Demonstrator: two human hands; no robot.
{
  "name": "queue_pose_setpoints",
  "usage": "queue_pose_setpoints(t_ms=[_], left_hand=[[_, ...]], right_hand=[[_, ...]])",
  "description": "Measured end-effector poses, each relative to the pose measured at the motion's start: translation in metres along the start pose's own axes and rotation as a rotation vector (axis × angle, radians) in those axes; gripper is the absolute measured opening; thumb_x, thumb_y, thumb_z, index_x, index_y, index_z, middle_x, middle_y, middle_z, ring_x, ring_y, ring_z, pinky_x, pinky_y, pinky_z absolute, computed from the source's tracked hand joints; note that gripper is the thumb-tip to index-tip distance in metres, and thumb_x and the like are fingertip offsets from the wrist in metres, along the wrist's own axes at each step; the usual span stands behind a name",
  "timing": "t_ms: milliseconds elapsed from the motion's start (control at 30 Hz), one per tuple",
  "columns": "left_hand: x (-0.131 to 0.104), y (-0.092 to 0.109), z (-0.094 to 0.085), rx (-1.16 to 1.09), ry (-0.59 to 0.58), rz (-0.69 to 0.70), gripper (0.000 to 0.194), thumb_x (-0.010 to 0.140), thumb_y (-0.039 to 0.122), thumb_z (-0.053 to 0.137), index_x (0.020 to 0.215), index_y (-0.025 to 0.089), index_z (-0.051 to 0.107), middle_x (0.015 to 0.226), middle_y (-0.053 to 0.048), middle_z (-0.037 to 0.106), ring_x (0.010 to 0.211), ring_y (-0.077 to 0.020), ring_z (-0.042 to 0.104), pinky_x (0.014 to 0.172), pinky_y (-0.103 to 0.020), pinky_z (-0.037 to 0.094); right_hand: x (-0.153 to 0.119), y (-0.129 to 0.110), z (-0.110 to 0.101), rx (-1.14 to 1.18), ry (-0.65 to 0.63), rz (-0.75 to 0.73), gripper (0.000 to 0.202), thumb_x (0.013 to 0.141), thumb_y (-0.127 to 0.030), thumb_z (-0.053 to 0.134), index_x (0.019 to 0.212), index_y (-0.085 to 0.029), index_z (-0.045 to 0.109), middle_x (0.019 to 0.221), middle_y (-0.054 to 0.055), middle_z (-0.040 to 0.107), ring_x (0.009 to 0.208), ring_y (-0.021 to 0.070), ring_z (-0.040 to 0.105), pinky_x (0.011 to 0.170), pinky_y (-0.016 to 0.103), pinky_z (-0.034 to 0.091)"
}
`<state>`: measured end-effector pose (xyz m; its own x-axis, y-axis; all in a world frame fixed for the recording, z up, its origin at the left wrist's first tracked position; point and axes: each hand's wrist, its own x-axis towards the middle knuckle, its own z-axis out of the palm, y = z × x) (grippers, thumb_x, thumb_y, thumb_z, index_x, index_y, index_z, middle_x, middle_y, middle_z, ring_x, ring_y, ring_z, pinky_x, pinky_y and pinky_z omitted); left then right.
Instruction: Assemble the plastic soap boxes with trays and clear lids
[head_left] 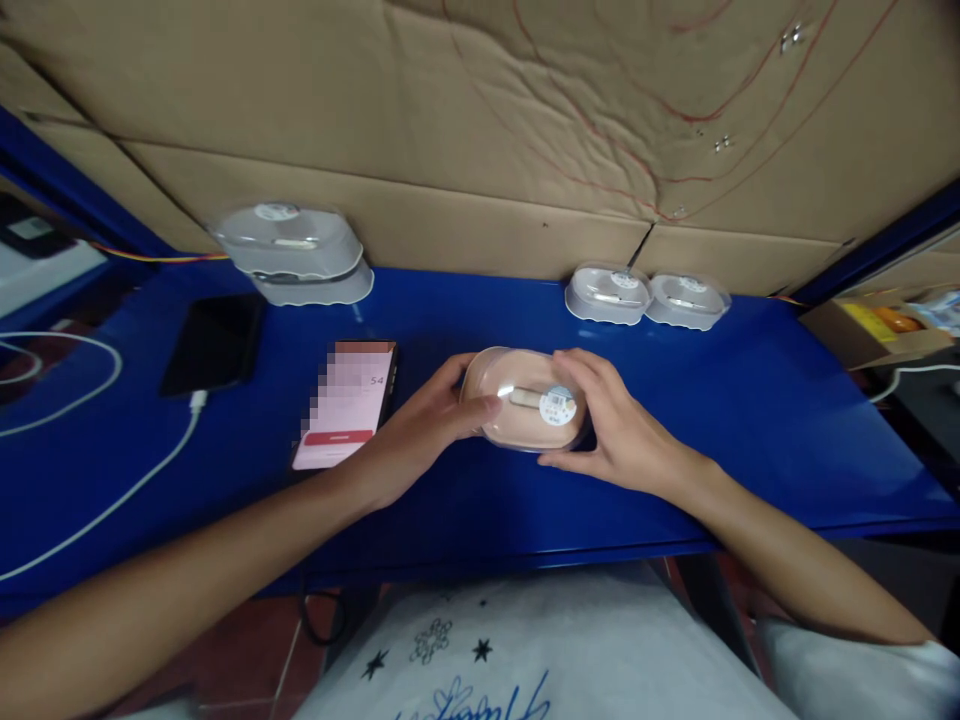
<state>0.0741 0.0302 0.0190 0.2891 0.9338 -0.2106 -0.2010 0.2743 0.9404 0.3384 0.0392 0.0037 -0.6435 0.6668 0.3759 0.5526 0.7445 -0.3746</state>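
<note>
A pinkish oval box (525, 424) with a clear lid, a pale handle and a round white label is held between my two hands, above the blue table (480, 520). My left hand (457, 410) grips its left end, the thumb lying on the lid. On the right end, my right hand (607, 420) curls its fingers round the far edge, with the thumb at the near edge. Beside my left forearm lies a phone (349, 405) with a lit pink screen.
Grey lidded boxes (300, 250) are stacked at the back left. Two smaller-looking grey boxes (608, 295) (686, 300) stand at the back right. A dark phone (214, 343) with a white cable lies left. Cardboard (375, 150) lines the back. A carton (862, 335) is at right.
</note>
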Motion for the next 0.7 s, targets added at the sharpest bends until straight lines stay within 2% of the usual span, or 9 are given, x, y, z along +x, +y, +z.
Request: queue_pose_setpoints(t_ms=[133, 233, 400, 467, 567, 633, 700], left_hand=[[-0.004, 0.003, -0.002, 0.061, -0.112, 0.082, 0.044, 0.076, 0.031, 0.093, 0.112, 0.027, 0.067, 0.119, -0.004, 0.075, 0.112, -0.0275, 0.068, 0.089, -0.034, 0.053], [-0.006, 0.005, -0.003, 0.091, -0.162, 0.091, 0.049, 0.07, 0.023, 0.096, 0.105, 0.027, 0.062, 0.108, -0.001, 0.074, 0.1, -0.0228, 0.07, 0.084, -0.031, 0.052], [-0.006, 0.002, -0.004, 0.003, -0.18, 0.028, 0.054, 0.071, 0.029, 0.097, 0.116, 0.028, 0.067, 0.12, -0.003, 0.075, 0.113, -0.0277, 0.069, 0.088, -0.034, 0.052], [-0.006, 0.001, -0.002, -0.029, -0.161, 0.007, 0.052, 0.073, 0.034, 0.096, 0.117, 0.027, 0.069, 0.124, -0.005, 0.075, 0.119, -0.0296, 0.067, 0.091, -0.035, 0.052], [-0.007, 0.0, 0.002, -0.056, -0.147, -0.047, 0.051, 0.081, 0.042, 0.091, 0.123, 0.025, 0.068, 0.124, -0.009, 0.075, 0.114, -0.0315, 0.071, 0.091, -0.04, 0.056], [-0.007, 0.002, 0.003, -0.055, -0.135, -0.076, 0.054, 0.085, 0.045, 0.086, 0.13, 0.025, 0.064, 0.124, -0.011, 0.075, 0.107, -0.0322, 0.074, 0.092, -0.046, 0.058], [-0.006, 0.004, 0.003, -0.022, -0.099, -0.08, 0.053, 0.088, 0.044, 0.084, 0.132, 0.025, 0.062, 0.125, -0.012, 0.074, 0.103, -0.0311, 0.076, 0.091, -0.048, 0.059]], right_hand=[[0.001, 0.006, 0.001, -0.086, 0.034, -0.072, 0.109, 0.095, -0.049, 0.074, 0.172, -0.033, -0.001, 0.161, 0.02, 0.041, 0.151, 0.0444, 0.041, 0.119, 0.069, 0.045], [0.001, 0.012, 0.005, -0.133, 0.051, -0.137, 0.109, 0.097, -0.047, 0.072, 0.172, -0.034, -0.006, 0.165, 0.019, 0.039, 0.152, 0.044, 0.041, 0.119, 0.069, 0.043], [0.0, 0.006, 0.006, -0.135, 0.048, -0.175, 0.116, 0.095, -0.057, 0.072, 0.172, -0.031, -0.012, 0.166, 0.02, 0.037, 0.155, 0.0441, 0.039, 0.12, 0.067, 0.043], [-0.001, 0.002, 0.001, -0.095, 0.038, -0.167, 0.116, 0.093, -0.057, 0.075, 0.173, -0.03, -0.005, 0.165, 0.019, 0.04, 0.153, 0.0429, 0.041, 0.12, 0.065, 0.045], [-0.009, 0.005, -0.017, -0.048, 0.007, -0.083, 0.116, 0.086, -0.058, 0.081, 0.172, -0.029, 0.01, 0.163, 0.018, 0.044, 0.15, 0.0432, 0.045, 0.119, 0.064, 0.047], [-0.027, 0.02, -0.035, -0.068, 0.017, 0.016, 0.114, 0.081, -0.06, 0.084, 0.169, -0.029, 0.019, 0.16, 0.019, 0.047, 0.146, 0.0444, 0.049, 0.117, 0.066, 0.048], [-0.057, 0.045, -0.059, -0.131, 0.061, 0.142, 0.108, 0.08, -0.06, 0.085, 0.166, -0.029, 0.027, 0.156, 0.019, 0.051, 0.139, 0.0447, 0.056, 0.113, 0.067, 0.051]])
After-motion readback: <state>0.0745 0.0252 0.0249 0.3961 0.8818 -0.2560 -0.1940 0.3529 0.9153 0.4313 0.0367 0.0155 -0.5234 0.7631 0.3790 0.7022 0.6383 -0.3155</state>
